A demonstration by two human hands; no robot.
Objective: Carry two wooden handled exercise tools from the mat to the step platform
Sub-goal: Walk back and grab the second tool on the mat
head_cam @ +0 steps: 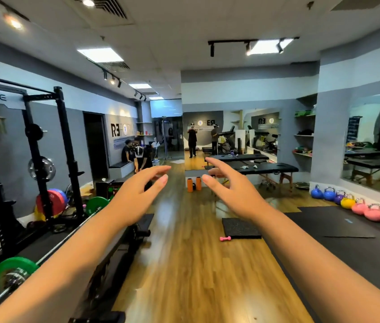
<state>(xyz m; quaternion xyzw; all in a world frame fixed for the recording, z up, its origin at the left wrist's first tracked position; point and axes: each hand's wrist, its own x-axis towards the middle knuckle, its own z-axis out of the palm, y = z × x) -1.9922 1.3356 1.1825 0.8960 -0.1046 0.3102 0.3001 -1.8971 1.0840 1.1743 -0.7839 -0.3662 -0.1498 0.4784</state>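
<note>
Both arms are stretched straight out over the wooden floor [196, 264], bare to the elbow. The left hand [135, 194] and right hand [233, 190] hang in the air at about the same height, close together but not touching, palms turned partly toward each other. Each grip is released: fingers spread and loosely curved, holding nothing.

I cannot pick out any wooden-handled tools or a step platform from here. A large black mat [347, 229] covers the floor to the right, and a smaller, thicker black pad [240, 227] lies on the wood beneath the right forearm, with a pink dumbbell [225, 238] just beside its near left corner.

A row of coloured kettlebells [347, 201] lines the right wall under a mirror. On the left stands a black rack [44, 148] with weight plates, and a barbell [16, 273] with green plates lies low in front of it. Two orange rollers [193, 184] stand upright on the floor far ahead, next to black massage tables [270, 168]. Several people stand at the far end of the room.
</note>
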